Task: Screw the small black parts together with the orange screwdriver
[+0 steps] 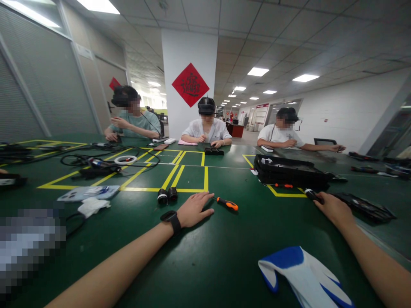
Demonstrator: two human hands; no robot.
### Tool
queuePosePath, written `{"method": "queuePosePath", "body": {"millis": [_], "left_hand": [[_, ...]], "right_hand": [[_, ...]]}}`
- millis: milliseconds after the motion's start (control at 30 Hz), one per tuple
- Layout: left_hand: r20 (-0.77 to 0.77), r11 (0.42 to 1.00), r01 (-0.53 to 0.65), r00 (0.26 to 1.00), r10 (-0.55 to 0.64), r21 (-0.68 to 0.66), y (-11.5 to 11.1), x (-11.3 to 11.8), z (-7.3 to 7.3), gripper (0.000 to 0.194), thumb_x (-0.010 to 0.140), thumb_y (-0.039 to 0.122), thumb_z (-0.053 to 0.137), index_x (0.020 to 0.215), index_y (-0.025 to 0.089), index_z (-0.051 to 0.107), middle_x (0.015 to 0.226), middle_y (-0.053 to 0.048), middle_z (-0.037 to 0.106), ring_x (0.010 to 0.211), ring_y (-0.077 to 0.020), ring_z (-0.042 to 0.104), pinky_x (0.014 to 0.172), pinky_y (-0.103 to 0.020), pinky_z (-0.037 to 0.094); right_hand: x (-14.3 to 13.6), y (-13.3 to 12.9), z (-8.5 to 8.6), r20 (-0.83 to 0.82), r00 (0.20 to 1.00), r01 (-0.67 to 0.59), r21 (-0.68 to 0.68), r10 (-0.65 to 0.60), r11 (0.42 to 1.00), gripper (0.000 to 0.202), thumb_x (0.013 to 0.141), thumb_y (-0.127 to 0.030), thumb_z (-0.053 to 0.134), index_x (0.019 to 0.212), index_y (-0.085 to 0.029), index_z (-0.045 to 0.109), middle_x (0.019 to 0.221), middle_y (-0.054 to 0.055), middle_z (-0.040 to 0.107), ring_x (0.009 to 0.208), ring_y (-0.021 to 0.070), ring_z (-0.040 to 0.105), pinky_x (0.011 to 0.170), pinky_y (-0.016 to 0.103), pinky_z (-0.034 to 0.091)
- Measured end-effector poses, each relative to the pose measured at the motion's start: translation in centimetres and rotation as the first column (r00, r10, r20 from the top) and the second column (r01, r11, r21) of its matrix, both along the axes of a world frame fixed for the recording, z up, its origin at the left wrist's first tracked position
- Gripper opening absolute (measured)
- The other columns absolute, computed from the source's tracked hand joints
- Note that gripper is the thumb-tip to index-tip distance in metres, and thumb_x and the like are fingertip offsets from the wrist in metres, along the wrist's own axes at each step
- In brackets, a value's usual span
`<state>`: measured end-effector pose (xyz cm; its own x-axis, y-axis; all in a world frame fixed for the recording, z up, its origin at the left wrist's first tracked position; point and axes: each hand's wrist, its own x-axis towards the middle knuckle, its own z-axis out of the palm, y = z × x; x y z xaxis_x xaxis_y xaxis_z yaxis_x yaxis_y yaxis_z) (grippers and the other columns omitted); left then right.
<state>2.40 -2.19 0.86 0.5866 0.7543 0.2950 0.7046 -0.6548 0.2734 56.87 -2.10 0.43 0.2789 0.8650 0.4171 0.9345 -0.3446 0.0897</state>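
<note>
My left hand (195,209) lies flat on the green table with its fingers stretched out and a dark watch on the wrist. Just beyond its fingertips is an orange-and-black screwdriver (228,204), its thin tip close to the index finger. Two short black cylindrical parts (167,195) stand side by side to the left of that hand. Over on the right, my right hand (335,210) is closed around a black cylindrical part with a white ring (311,194). The palm hides the rest of that part.
A long black plastic housing (285,170) and a flat black part (366,207) lie near my right hand. A blue-and-white glove (305,273) rests in front. Cables (105,160), a phone-like pale object (88,193) and crumpled tissue (93,207) occupy the left. Several people sit opposite.
</note>
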Motion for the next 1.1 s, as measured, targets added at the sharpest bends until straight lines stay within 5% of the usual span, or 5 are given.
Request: {"method": "queuePosePath", "body": {"millis": [700,1100], "left_hand": [[-0.034,1.0,-0.005,0.999,0.005,0.008,-0.1,0.0,0.2,0.057,0.081,0.053,0.032,0.129,0.024,0.034,0.135,-0.008,0.035,0.124,-0.0226,0.031,0.101,-0.039,0.022],[-0.038,1.0,0.003,0.999,-0.002,0.006,-0.2,0.0,0.3,0.055,0.081,0.052,0.032,0.129,0.023,0.034,0.135,-0.008,0.035,0.124,-0.0224,0.03,0.102,-0.039,0.022]], "right_hand": [[0.9,0.0,-0.4,-0.038,0.999,-0.013,-0.019,0.012,1.0,0.029,0.08,-0.041,0.041,0.098,-0.023,0.055,0.09,0.011,0.061,0.076,0.0256,0.056,0.055,0.031,0.035],[2.3,-0.1,-0.9,-0.07,0.996,0.053,0.054,-0.049,0.997,0.038,0.079,-0.037,0.04,0.113,-0.022,0.047,0.1,0.013,0.059,0.083,0.0276,0.057,0.058,0.032,0.039]]}}
